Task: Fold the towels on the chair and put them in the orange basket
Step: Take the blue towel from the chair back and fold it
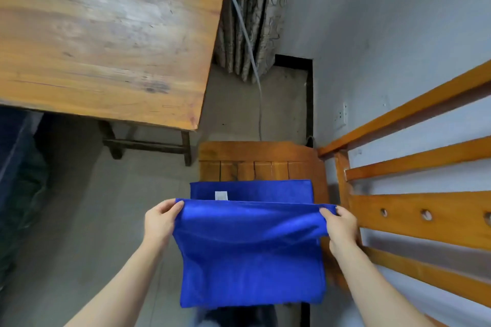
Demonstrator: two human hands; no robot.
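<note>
Fold in progress. The left hand (159,223) and right hand (341,225) each pinch a top corner of the blue towel (249,260), held over the chair (265,159) at six o'clock. Orange basket not visible; stowing remains outstanding.

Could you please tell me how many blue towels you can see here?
2. One towel hangs between the left hand and right hand, pinched at its top corners; the other towel lies flat on the chair behind it. More may be hidden underneath.
</note>
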